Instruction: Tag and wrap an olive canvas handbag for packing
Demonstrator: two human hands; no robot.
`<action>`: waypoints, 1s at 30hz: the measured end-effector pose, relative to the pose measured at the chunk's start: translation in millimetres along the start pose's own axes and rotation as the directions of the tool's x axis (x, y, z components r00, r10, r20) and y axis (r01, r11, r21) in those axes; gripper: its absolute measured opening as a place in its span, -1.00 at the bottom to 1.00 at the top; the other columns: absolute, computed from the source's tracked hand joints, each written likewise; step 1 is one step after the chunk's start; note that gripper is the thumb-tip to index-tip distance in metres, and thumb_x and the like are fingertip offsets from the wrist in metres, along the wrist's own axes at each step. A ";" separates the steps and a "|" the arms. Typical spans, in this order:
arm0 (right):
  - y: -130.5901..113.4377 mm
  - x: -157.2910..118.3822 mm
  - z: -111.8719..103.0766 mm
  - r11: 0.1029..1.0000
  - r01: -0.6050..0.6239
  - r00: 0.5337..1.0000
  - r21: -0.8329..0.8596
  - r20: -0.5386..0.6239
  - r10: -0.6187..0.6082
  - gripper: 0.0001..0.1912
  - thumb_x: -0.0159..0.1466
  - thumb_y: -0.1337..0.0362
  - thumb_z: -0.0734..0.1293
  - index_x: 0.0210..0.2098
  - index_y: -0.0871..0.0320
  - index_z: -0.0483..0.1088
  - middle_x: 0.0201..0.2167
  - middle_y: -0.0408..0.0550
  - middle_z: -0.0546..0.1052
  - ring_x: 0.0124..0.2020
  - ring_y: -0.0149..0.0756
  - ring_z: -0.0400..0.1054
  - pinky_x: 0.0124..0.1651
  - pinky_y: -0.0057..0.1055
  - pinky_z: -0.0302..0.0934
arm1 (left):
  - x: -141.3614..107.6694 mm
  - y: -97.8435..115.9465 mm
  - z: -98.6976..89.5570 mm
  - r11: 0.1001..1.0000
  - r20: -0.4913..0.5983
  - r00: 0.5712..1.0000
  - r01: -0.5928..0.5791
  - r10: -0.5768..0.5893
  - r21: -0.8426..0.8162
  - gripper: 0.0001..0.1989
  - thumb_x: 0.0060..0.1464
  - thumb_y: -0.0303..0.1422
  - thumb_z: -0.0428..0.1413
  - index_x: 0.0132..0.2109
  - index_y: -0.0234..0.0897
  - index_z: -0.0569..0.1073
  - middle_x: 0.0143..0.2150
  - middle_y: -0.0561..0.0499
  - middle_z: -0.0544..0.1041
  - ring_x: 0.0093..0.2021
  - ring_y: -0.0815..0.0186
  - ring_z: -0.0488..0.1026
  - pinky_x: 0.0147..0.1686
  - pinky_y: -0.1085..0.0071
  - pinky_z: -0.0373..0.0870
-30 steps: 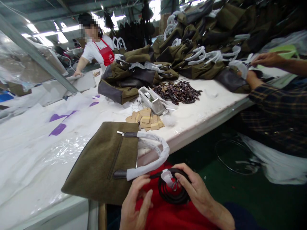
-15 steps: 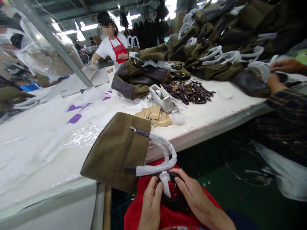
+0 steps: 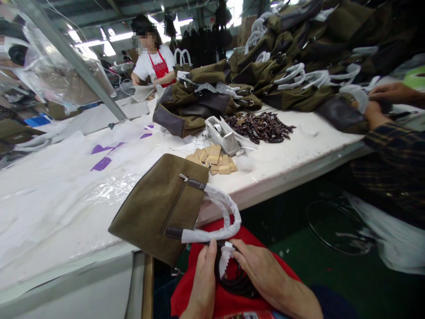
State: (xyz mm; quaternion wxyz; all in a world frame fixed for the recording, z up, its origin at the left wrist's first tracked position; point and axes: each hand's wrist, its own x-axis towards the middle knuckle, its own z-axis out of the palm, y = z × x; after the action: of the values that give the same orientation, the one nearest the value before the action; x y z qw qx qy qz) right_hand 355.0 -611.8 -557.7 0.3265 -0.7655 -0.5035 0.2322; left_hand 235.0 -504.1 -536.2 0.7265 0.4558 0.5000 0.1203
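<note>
Over my red apron (image 3: 192,288), a coiled dark strap (image 3: 241,285) is held between both hands. My left hand (image 3: 204,277) grips the coil's left side, thumb pointing up. On the coil's right side my right hand (image 3: 262,270) is closed, its fingers near a white jagged-edged strip (image 3: 226,259) wrapped on the strap. Just beyond the hands, an olive bag (image 3: 159,208) lies at the table's edge, its handles (image 3: 229,217) wrapped in white and reaching almost to my fingers. The far side of the coil is partly hidden by my hands.
The white table (image 3: 265,173) bears tan tags (image 3: 215,159), a tape dispenser (image 3: 222,135), a heap of dark small pieces (image 3: 262,127) and piled olive bags (image 3: 199,102). A metal pole (image 3: 76,62) slants at left. Another person's hands (image 3: 381,106) work at right; someone in red stands behind.
My left hand has moved slightly left and its thumb now points up by the coil. The white strip has tilted. The person across the table has brought both hands down together.
</note>
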 end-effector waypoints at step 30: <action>2.9 15.2 -3.1 0.588 -0.411 0.825 0.697 0.558 -0.085 -0.48 0.35 -0.16 0.17 -0.15 0.20 0.39 -0.57 -0.21 0.32 -0.59 -0.47 0.22 -0.51 -0.56 0.13 | 12.7 42.4 -45.9 0.883 0.506 0.856 -0.313 0.103 0.350 -0.79 0.26 -0.24 -0.02 -0.22 -0.28 0.40 -0.37 0.08 0.34 -0.35 0.35 0.25 -0.31 0.45 0.22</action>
State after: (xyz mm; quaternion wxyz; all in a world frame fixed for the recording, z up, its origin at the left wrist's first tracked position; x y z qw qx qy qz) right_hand 364.8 -599.4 -558.1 0.4529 -0.4865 -0.3403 0.6651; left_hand 214.5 -447.6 -514.7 0.6930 0.6689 0.2677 -0.0252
